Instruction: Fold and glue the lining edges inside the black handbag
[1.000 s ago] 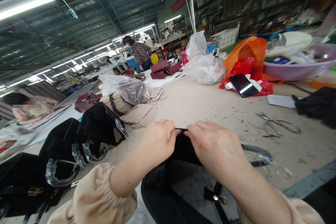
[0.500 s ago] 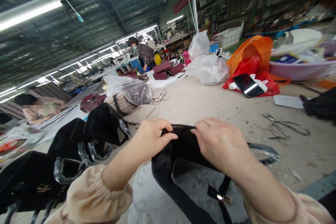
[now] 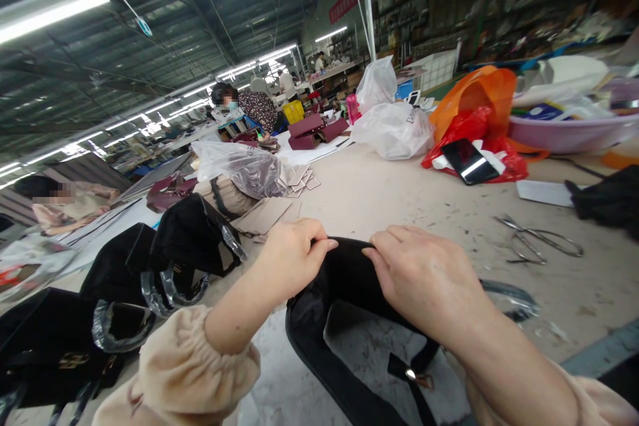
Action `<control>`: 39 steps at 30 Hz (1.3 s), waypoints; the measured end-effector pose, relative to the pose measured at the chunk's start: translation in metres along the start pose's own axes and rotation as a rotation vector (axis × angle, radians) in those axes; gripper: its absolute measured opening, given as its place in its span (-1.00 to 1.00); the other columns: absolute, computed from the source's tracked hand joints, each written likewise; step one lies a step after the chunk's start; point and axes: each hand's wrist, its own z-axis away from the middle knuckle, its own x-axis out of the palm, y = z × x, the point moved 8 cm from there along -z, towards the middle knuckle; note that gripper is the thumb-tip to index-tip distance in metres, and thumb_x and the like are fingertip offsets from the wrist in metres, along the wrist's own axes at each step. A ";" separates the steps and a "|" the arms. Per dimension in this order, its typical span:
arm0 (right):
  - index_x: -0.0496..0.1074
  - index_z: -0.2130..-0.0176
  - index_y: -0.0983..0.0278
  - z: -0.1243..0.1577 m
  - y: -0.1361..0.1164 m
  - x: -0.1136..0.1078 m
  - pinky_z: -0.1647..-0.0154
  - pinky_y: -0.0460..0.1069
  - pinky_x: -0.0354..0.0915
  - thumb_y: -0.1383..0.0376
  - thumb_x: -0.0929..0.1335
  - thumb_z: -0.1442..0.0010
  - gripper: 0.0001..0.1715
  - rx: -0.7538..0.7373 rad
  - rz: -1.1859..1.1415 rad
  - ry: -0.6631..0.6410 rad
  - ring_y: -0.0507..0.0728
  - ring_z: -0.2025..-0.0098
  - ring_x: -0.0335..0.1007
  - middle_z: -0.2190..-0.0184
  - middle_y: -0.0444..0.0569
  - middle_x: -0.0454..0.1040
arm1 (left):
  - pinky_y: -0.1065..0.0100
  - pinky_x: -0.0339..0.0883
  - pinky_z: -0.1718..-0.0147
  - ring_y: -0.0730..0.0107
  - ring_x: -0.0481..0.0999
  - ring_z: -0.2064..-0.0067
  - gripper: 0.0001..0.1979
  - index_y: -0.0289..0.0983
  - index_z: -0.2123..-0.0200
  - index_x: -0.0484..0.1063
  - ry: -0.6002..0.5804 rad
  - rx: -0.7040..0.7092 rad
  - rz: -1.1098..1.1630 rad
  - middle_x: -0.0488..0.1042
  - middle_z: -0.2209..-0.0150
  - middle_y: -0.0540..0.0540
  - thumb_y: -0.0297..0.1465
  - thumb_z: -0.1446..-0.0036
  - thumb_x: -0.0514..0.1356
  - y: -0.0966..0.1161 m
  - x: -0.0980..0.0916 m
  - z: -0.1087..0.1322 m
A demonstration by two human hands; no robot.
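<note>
Between my hands is a black bag (image 3: 319, 353), its mouth open toward me and its far rim raised. My left hand (image 3: 294, 256) pinches that rim on the left, thumb and fingers closed over the edge. On the right, my right hand (image 3: 424, 273) grips the same rim, its thumb on the inside. A strap with a metal buckle (image 3: 417, 376) lies in the opening. Beyond my right wrist a plastic-wrapped handle (image 3: 512, 299) sticks out. The bag's underside is out of sight.
Several black bags (image 3: 44, 333) with wrapped handles stand at left. Scissors (image 3: 539, 239) lie at right, near a phone (image 3: 469, 161) on a red plastic bag. A purple basin (image 3: 564, 136), white plastic bags (image 3: 394, 133) and maroon bags (image 3: 304, 132) are farther back. Two people work at left.
My left thumb and fingers have closed together on the rim, where they were apart before. My right hand stays in place. The person at the back has leaned further left and down.
</note>
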 end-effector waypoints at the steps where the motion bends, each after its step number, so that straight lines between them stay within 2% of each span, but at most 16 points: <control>1: 0.35 0.47 0.25 0.000 0.000 0.000 0.42 -0.01 0.00 0.34 0.28 -0.18 -0.81 0.000 -0.006 -0.005 0.08 0.42 0.30 0.52 -0.10 0.38 | 0.40 0.21 0.38 0.42 0.43 0.42 -0.83 -0.27 0.51 0.43 0.000 -0.007 -0.007 0.49 0.49 0.00 -0.35 -0.09 0.18 0.000 0.000 0.000; 13: 0.36 0.47 0.22 0.005 0.002 -0.002 0.45 -0.01 -0.04 0.29 0.29 -0.18 -0.82 0.053 -0.030 -0.053 0.08 0.46 0.28 0.53 -0.13 0.37 | 0.40 0.19 0.40 0.43 0.42 0.43 -0.82 -0.27 0.50 0.43 0.015 -0.011 -0.016 0.49 0.48 -0.01 -0.35 -0.11 0.17 0.002 0.001 0.005; 18: 0.41 0.39 0.22 0.005 -0.003 -0.002 0.42 -0.01 -0.02 0.28 0.28 -0.19 -0.85 0.034 -0.055 -0.069 0.08 0.42 0.31 0.49 -0.13 0.40 | 0.40 0.18 0.40 0.43 0.43 0.44 -0.82 -0.26 0.50 0.43 0.033 -0.004 -0.025 0.49 0.49 0.00 -0.34 -0.10 0.17 0.002 0.000 0.007; 22: 0.40 0.39 0.23 0.004 -0.011 -0.001 0.41 -0.01 -0.01 0.21 0.30 -0.20 -0.83 0.062 -0.064 -0.038 0.09 0.40 0.32 0.46 -0.10 0.43 | 0.41 0.18 0.41 0.44 0.43 0.45 -0.81 -0.26 0.52 0.43 0.054 -0.011 -0.024 0.49 0.51 0.01 -0.33 -0.10 0.18 0.002 -0.001 0.008; 29: 0.34 0.49 0.25 0.001 -0.020 -0.001 0.42 -0.01 -0.01 0.32 0.32 -0.17 -0.81 0.045 -0.023 0.023 0.09 0.43 0.31 0.54 -0.10 0.38 | 0.42 0.23 0.41 0.46 0.44 0.45 -0.83 -0.26 0.53 0.42 0.046 -0.007 0.035 0.50 0.51 0.01 -0.35 -0.07 0.20 0.003 -0.002 0.010; 32: 0.35 0.49 0.25 0.002 -0.016 -0.004 0.44 -0.01 0.01 0.33 0.31 -0.16 -0.81 0.064 -0.016 0.026 0.09 0.45 0.32 0.55 -0.09 0.39 | 0.40 0.33 0.34 0.42 0.51 0.36 -0.90 -0.25 0.42 0.40 -0.010 -0.061 0.262 0.54 0.42 0.01 -0.34 -0.05 0.22 -0.001 0.001 0.013; 33: 0.35 0.48 0.26 0.003 -0.014 -0.005 0.44 -0.01 0.01 0.33 0.31 -0.17 -0.81 0.075 -0.008 0.026 0.10 0.46 0.33 0.55 -0.08 0.40 | 0.39 0.36 0.29 0.40 0.53 0.31 -0.87 -0.24 0.33 0.38 -0.033 -0.091 0.359 0.55 0.36 0.00 -0.35 -0.02 0.24 -0.003 0.002 0.014; 35: 0.37 0.47 0.26 0.004 -0.008 -0.005 0.46 -0.01 0.01 0.32 0.30 -0.18 -0.81 0.098 0.014 0.022 0.11 0.46 0.34 0.53 -0.05 0.43 | 0.36 0.40 0.22 0.36 0.55 0.23 -0.65 -0.22 0.15 0.32 -0.076 -0.135 0.493 0.55 0.23 -0.04 -0.37 0.04 0.29 -0.005 0.006 0.018; 37: 0.37 0.46 0.27 0.005 -0.003 -0.005 0.49 -0.01 0.00 0.31 0.29 -0.18 -0.81 0.116 0.034 0.016 0.12 0.47 0.35 0.52 -0.04 0.44 | 0.30 0.40 0.17 0.32 0.55 0.19 -0.50 -0.21 0.01 0.27 -0.106 -0.137 0.485 0.54 0.15 -0.10 -0.36 0.05 0.30 -0.004 0.007 0.019; 39: 0.38 0.46 0.27 0.006 -0.001 -0.006 0.50 -0.01 0.00 0.30 0.29 -0.18 -0.81 0.121 0.044 0.009 0.12 0.47 0.36 0.52 -0.03 0.45 | 0.26 0.38 0.11 0.26 0.53 0.13 -0.49 -0.22 -0.03 0.30 -0.126 -0.093 0.383 0.52 0.10 -0.13 -0.32 0.02 0.27 0.001 0.007 0.015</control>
